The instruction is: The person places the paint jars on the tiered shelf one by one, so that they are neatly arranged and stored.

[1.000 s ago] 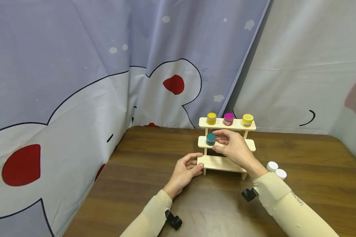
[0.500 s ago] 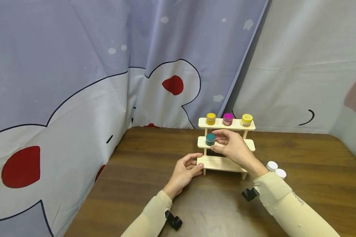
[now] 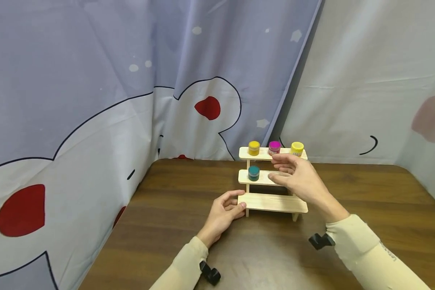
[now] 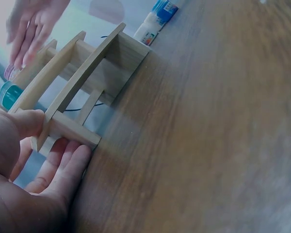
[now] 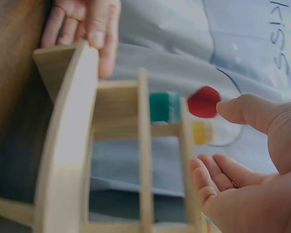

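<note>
A three-tier wooden display stand (image 3: 272, 202) stands on the table. My left hand (image 3: 221, 215) grips the left end of its lowest shelf, thumb on top and fingers beneath, as the left wrist view shows. A small teal paint jar (image 3: 253, 173) sits at the left of the middle shelf. To its right, my right hand (image 3: 300, 177) hovers with thumb and fingers apart, holding nothing. Along the top shelf stand an amber-yellow jar (image 3: 254, 148), a magenta-lidded jar (image 3: 274, 147) and a bright yellow jar (image 3: 297, 148), the last partly covered by the right hand.
In the left wrist view, white-lidded jars (image 4: 157, 22) with blue contents lie beyond the stand; the right arm hides them in the head view. A printed curtain (image 3: 203, 48) hangs along the back edge of the wooden table (image 3: 174, 197).
My right hand has let go of the teal jar and drawn back to the right, leaving it on the middle shelf. My left hand keeps its grip on the stand.
</note>
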